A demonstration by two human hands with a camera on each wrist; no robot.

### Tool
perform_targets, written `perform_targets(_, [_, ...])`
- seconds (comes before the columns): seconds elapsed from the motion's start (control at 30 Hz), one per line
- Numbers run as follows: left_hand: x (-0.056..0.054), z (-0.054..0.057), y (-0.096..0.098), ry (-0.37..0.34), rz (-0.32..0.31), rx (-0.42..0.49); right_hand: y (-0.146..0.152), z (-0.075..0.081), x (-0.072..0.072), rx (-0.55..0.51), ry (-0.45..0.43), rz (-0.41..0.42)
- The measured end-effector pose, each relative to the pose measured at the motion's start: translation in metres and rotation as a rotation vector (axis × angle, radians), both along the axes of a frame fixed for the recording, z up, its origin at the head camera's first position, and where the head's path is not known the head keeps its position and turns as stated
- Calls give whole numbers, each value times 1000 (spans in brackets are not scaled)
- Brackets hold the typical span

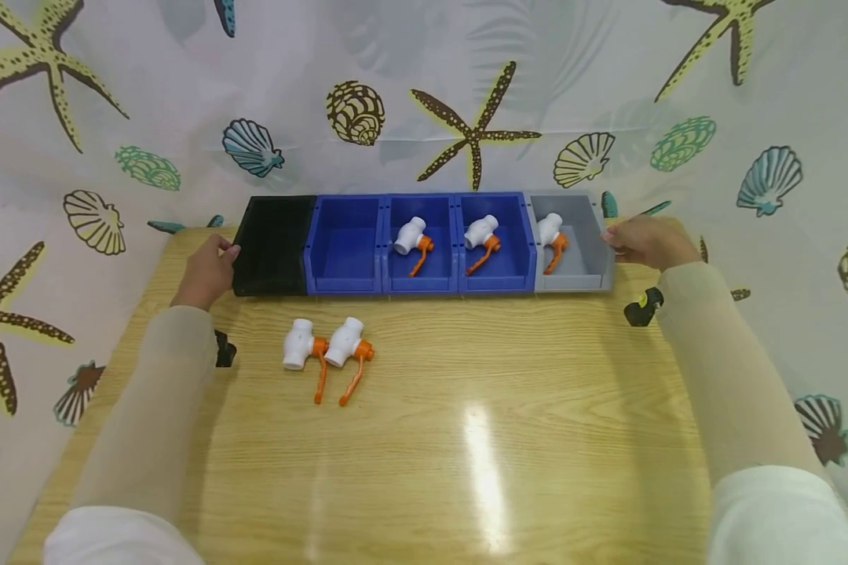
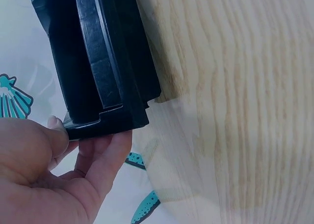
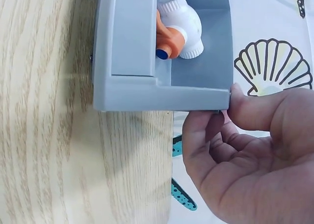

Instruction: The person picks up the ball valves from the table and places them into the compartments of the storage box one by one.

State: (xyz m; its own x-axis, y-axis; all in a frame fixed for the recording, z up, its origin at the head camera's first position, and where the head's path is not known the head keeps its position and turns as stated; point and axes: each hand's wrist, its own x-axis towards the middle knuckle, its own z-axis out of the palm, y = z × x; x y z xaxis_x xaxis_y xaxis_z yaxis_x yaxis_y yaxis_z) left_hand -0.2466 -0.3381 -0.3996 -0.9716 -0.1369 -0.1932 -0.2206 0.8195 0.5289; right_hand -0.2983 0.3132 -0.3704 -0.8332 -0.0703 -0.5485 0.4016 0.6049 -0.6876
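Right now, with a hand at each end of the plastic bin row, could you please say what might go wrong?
The left hand and right hand pinch only a black plastic bin and a grey plastic bin, so the blue plastic bins between might sag if lifted. Sliding them nearer could knock the two white valves with orange levers in front.

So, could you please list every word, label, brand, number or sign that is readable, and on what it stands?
No readable text in any view.
Valves and bins: no lettering visible.
Backdrop: printed shells and starfish, no words.
Black wrist device: too small to tell whether its yellow spot bears text.
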Motion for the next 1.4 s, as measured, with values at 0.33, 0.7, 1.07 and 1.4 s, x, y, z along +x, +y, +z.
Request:
perform_targets(0.33, [6,4,1,213,5,29,3,-19,7,-135,51,-76])
perform_targets(0.7, [89,41,91,229,-416,-67,12,-11,9,-129,78,-66])
perform_targets(1.07, [169,41,167,133,-576,-31,7,-9,12,-124,47,-35])
perform_targets(1.4, [179,-6,170,185,-494,-231,2,-10,13,-141,64,-53])
